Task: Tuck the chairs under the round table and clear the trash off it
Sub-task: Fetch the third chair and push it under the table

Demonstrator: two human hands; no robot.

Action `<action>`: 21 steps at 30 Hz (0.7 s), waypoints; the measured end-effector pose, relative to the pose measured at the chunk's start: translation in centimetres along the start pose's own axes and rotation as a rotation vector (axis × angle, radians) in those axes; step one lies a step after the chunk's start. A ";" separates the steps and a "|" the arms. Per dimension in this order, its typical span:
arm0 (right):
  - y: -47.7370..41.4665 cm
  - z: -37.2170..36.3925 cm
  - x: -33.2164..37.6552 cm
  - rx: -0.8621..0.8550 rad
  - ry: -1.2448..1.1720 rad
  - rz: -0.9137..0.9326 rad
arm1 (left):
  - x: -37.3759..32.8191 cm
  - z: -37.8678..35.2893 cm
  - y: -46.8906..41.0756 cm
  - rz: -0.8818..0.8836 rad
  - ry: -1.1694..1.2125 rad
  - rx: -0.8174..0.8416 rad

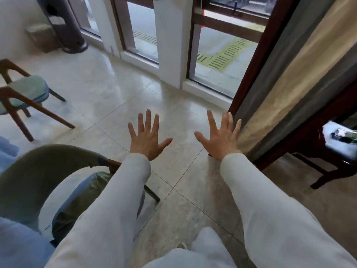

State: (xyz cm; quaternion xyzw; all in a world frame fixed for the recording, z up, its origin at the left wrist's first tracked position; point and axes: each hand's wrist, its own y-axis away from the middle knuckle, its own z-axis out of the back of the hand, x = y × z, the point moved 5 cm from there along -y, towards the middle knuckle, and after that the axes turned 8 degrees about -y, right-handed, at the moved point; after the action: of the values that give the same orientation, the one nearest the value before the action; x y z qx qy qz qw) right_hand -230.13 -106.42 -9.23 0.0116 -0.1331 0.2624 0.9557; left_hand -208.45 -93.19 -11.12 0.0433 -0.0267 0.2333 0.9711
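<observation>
My left hand (pixel 147 137) and my right hand (pixel 220 138) are stretched out in front of me over the tiled floor, fingers spread, holding nothing. Both arms wear white sleeves. A chair with a curved olive-green backrest (pixel 40 165) and a padded seat stands at the lower left, just under my left forearm. A second chair with a wooden frame and a pale green cushion (pixel 29 88) stands at the far left. A pale blue surface (pixel 7 149) shows at the left edge; I cannot tell whether it is the round table. No trash is in view.
Tall glass doors (pixel 143 33) and a white pillar (pixel 170 39) close the far side. A curtain (pixel 286 80) hangs at the right beside a dark wooden side table (pixel 316 149) with small items on top. A dark cylindrical stand (pixel 67 26) sits at the back left.
</observation>
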 end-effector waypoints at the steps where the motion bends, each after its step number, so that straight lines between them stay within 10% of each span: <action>1: -2.1 -0.6 0.6 0.014 -0.004 0.031 | 0.9 -0.2 -1.3 0.031 -0.008 0.011; 21: -42.6 -8.1 22.1 0.193 -0.026 0.607 | 19.6 -1.0 -22.5 0.740 0.141 0.143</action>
State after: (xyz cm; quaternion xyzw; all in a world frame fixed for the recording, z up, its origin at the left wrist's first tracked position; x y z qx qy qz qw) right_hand -188.37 -131.37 -9.22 0.0651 -0.1171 0.5467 0.8265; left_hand -180.72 -104.27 -12.28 0.0824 0.0428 0.5718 0.8151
